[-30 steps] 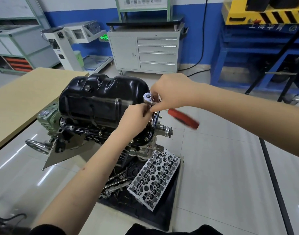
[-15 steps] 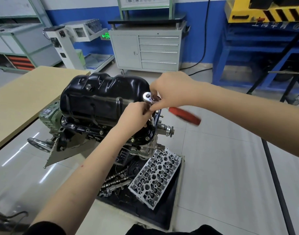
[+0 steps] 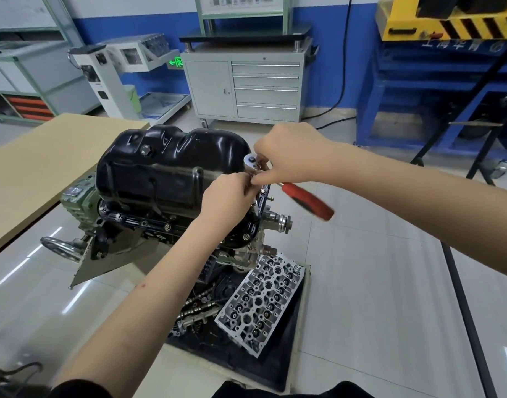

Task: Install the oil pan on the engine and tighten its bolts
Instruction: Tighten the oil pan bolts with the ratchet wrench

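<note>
A glossy black oil pan sits on top of the upturned engine, with bolts along its flange. At the pan's right end stands a ratchet wrench with a red handle and a chrome head. My right hand grips the ratchet near its head from above. My left hand curls its fingers round the socket shaft just below the head; the socket and the bolt under it are hidden by my fingers.
A cylinder head and camshafts lie on a black mat on the floor below the engine. A wooden table stands at the left, a grey tool cabinet behind, and a blue frame at the right.
The red handle has swung slightly toward me and down to the right. Both hands stay at the ratchet head.
</note>
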The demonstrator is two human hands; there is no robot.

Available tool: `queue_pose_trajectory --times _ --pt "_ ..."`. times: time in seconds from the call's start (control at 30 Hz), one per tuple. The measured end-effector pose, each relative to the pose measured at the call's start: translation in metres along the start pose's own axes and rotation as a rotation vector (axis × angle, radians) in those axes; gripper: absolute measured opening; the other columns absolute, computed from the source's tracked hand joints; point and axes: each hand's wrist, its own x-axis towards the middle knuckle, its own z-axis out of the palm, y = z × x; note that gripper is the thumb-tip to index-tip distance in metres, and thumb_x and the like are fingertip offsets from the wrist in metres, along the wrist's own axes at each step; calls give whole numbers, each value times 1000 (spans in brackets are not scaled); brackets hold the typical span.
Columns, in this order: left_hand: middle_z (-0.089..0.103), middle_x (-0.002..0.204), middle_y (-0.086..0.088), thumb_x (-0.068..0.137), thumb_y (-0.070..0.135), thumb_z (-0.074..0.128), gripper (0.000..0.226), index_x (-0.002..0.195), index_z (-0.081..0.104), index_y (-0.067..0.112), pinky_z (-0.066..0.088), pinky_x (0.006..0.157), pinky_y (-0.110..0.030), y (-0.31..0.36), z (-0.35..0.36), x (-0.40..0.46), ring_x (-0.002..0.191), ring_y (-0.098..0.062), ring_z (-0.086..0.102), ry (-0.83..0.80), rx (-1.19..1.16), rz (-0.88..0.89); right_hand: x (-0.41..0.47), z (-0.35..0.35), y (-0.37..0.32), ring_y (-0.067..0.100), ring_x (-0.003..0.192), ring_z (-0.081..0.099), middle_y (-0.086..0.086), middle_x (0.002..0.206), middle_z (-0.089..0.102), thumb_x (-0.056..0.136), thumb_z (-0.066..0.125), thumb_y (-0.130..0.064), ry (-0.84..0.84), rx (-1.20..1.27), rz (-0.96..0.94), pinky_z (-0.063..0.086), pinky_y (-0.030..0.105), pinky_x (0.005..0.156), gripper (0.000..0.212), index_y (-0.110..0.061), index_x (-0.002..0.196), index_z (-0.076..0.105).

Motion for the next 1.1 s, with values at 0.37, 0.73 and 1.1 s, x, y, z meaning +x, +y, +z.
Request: queue_pose_trajectory --times 0.37,0.73,1.1 --pt "63 70 -8 91 30 52 28 85 62 5 48 63 -36 -6 -4 2 71 -31 61 -92 -80 77 2 2 9 26 86 53 5 89 62 85 55 -37 65 -76 -114 33 29 60 31 -15 106 60" --pt "65 69 -20 93 25 49 34 78 59 -4 50 67 -45 -4 -2 2 66 -35 61 -131 -63 162 -1 4 7 22 105 49 0 105 60 87 45 -7 80 -161 -267 39 36 89 32 -20 113 56" --pt "64 67 -21 92 17 49 30 73 56 -6 46 64 -41 -2 -2 3 67 -37 59 -108 -135 140 3 4 10 25 96 50 3 99 61 88 49 -16 72 -114 -211 36 33 70 21 -17 108 56"
